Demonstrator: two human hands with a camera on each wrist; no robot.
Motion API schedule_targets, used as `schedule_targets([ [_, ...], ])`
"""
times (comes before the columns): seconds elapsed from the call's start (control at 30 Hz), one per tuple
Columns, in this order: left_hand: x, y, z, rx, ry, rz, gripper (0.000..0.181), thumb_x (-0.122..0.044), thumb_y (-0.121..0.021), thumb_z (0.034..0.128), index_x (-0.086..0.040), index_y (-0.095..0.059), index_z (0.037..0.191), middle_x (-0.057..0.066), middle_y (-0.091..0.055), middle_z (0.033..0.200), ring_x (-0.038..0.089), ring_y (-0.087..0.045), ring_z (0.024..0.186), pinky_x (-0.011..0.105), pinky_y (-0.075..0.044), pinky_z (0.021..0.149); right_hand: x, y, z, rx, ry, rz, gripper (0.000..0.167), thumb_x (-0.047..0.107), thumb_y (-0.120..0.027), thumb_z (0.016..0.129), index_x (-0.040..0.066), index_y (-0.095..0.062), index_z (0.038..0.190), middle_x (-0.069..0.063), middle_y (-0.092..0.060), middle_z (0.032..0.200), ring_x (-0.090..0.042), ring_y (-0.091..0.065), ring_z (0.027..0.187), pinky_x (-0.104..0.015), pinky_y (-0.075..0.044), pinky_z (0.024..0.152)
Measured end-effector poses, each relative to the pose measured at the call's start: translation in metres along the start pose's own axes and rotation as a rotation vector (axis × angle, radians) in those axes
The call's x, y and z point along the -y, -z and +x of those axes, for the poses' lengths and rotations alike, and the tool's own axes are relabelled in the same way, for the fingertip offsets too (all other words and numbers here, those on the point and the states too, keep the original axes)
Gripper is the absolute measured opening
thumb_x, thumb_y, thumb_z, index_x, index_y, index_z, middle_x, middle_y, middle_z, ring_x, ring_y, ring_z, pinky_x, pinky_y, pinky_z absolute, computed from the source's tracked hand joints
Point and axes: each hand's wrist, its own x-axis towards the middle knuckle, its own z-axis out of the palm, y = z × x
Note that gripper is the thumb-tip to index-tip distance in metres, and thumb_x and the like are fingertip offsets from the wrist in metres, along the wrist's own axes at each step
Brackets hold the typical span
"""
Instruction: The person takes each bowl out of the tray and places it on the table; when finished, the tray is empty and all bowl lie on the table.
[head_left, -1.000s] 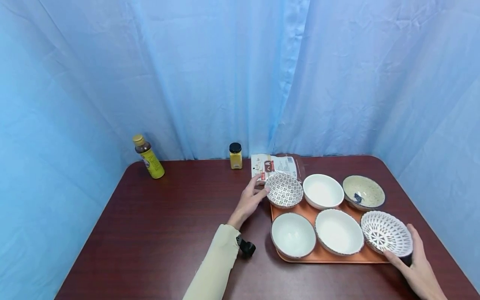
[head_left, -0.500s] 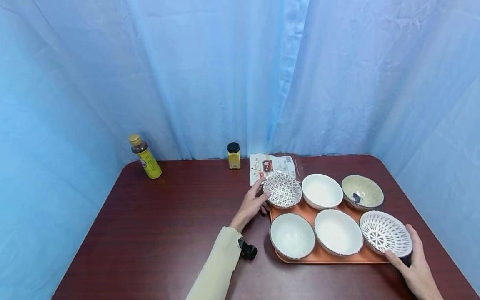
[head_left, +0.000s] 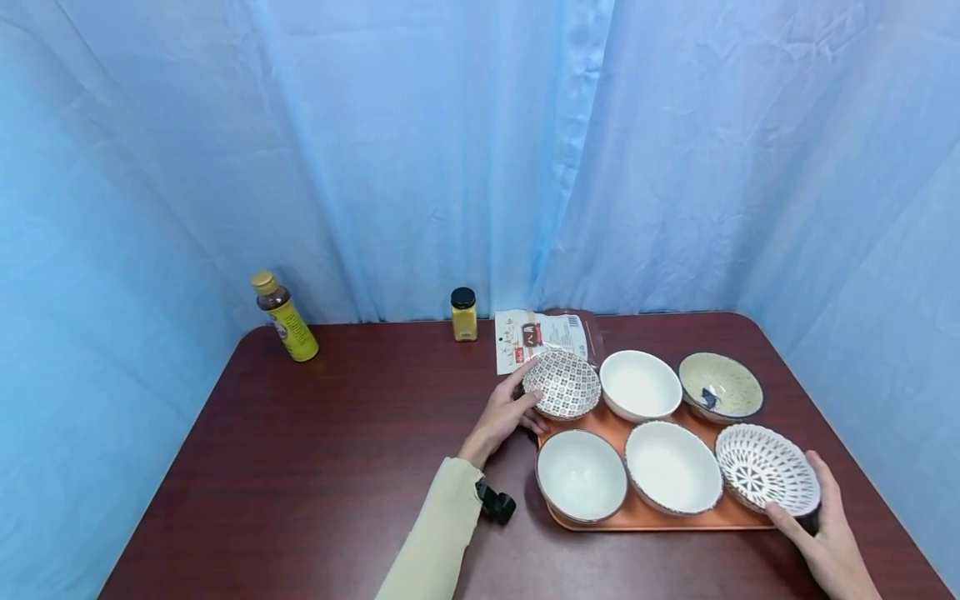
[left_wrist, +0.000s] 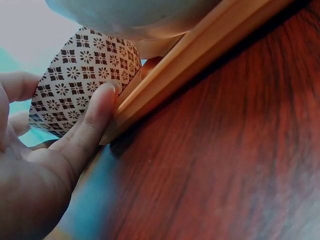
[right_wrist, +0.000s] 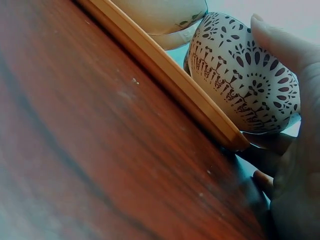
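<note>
Your left hand (head_left: 501, 416) and right hand (head_left: 832, 537) grasp the tray (head_left: 610, 423) at its ends; a packet (head_left: 551, 333) sits behind its far-left corner, a jar (head_left: 464, 320) near the desk (head_left: 315, 467)'s far edge.

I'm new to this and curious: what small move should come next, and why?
Perhaps the left grip should ease the flower-patterned bowl slightly inward: its rim seems to reach past the left edge of the tray, and the thumb rests against the bowl.
</note>
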Motion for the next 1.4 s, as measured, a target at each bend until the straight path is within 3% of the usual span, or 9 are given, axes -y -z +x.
schedule_targets([
  [0.07, 0.0004, -0.0007, -0.0003, -0.007, -0.011, -0.024, 0.064, -0.011, -0.048, 0.1034, -0.024, -0.023, 0.161, 0.039, -0.058, 0.124, 0.014, -0.068, 0.060, 0.035, -0.064, 0.061, 0.0006, 0.0004, 0.0004, 0.000, -0.005, -0.005, 0.090, 0.028, -0.052, 0.102, 0.021, 0.017, 0.160, -0.020, 0.021, 0.166, -0.024, 0.017, 0.155, -0.031, 0.014, 0.124],
  [0.13, 0.0003, -0.0011, -0.0012, -0.013, -0.013, -0.056, 0.066, -0.011, -0.048, 0.1034, -0.024, -0.020, 0.162, 0.028, -0.046, 0.149, 0.014, -0.069, 0.063, 0.033, -0.063, 0.062, 0.0012, 0.0006, 0.0010, 0.002, -0.009, -0.009, 0.091, 0.028, -0.052, 0.102, 0.020, 0.017, 0.160, -0.021, 0.021, 0.166, -0.025, 0.017, 0.155, -0.032, 0.014, 0.124],
  [0.23, 0.0016, -0.0011, -0.0020, -0.019, -0.027, -0.104, 0.066, -0.009, -0.048, 0.1032, -0.024, -0.020, 0.162, 0.017, -0.027, 0.165, 0.013, -0.069, 0.063, 0.031, -0.063, 0.062, 0.0017, 0.0008, 0.0012, 0.009, -0.015, -0.013, 0.090, 0.029, -0.052, 0.102, 0.020, 0.017, 0.160, -0.022, 0.021, 0.166, -0.026, 0.017, 0.155, -0.032, 0.013, 0.124],
  [0.33, 0.0028, -0.0014, -0.0025, -0.023, -0.032, -0.115, 0.065, -0.009, -0.048, 0.1037, -0.025, -0.023, 0.161, 0.013, -0.027, 0.166, 0.013, -0.068, 0.062, 0.029, -0.062, 0.061, 0.0021, 0.0008, 0.0005, 0.009, -0.017, -0.016, 0.090, 0.029, -0.052, 0.102, 0.020, 0.017, 0.160, -0.022, 0.020, 0.166, -0.027, 0.017, 0.155, -0.032, 0.013, 0.124],
  [0.5, 0.0040, -0.0024, -0.0033, -0.032, -0.039, -0.102, 0.059, -0.009, -0.048, 0.1042, -0.024, -0.030, 0.159, 0.021, -0.043, 0.153, 0.014, -0.068, 0.062, 0.031, -0.064, 0.064, 0.0031, 0.0007, -0.0002, 0.007, -0.021, -0.018, 0.091, 0.030, -0.052, 0.102, 0.020, 0.017, 0.160, -0.023, 0.019, 0.166, -0.028, 0.016, 0.155, -0.032, 0.013, 0.124],
  [0.53, 0.0041, -0.0025, -0.0035, -0.036, -0.041, -0.103, 0.059, -0.009, -0.048, 0.1041, -0.024, -0.031, 0.158, 0.022, -0.044, 0.152, 0.014, -0.068, 0.062, 0.032, -0.064, 0.064, 0.0030, 0.0006, -0.0002, 0.004, -0.018, -0.020, 0.091, 0.029, -0.052, 0.102, 0.020, 0.016, 0.160, -0.023, 0.019, 0.166, -0.024, 0.015, 0.155, -0.026, 0.012, 0.123],
  [0.73, 0.0034, -0.0031, -0.0040, -0.049, -0.052, -0.119, 0.058, -0.007, -0.048, 0.1036, -0.024, -0.033, 0.157, 0.018, -0.038, 0.159, 0.014, -0.068, 0.060, 0.031, -0.064, 0.062, 0.0023, 0.0010, -0.0008, 0.011, 0.000, -0.006, 0.090, 0.026, -0.051, 0.103, 0.024, 0.018, 0.160, -0.019, 0.020, 0.166, -0.020, 0.014, 0.155, -0.015, 0.009, 0.119],
  [1.1, 0.0033, -0.0059, -0.0041, -0.073, -0.094, -0.137, 0.061, -0.004, -0.049, 0.1011, -0.018, -0.032, 0.158, 0.019, -0.038, 0.159, 0.013, -0.068, 0.059, 0.032, -0.064, 0.062, 0.0012, 0.0008, -0.0024, 0.004, 0.006, -0.015, 0.090, 0.026, -0.052, 0.102, 0.021, 0.016, 0.161, -0.021, 0.018, 0.166, -0.017, 0.013, 0.154, -0.021, 0.010, 0.122],
  [1.4, 0.0001, -0.0045, -0.0055, -0.107, -0.085, -0.126, 0.062, -0.002, -0.048, 0.0994, -0.017, -0.034, 0.157, 0.026, -0.051, 0.145, 0.014, -0.067, 0.057, 0.038, -0.064, 0.062, 0.0023, 0.0010, -0.0017, 0.008, -0.001, -0.021, 0.090, 0.028, -0.052, 0.103, 0.023, 0.017, 0.160, -0.021, 0.018, 0.166, -0.018, 0.012, 0.155, -0.008, 0.008, 0.114],
])
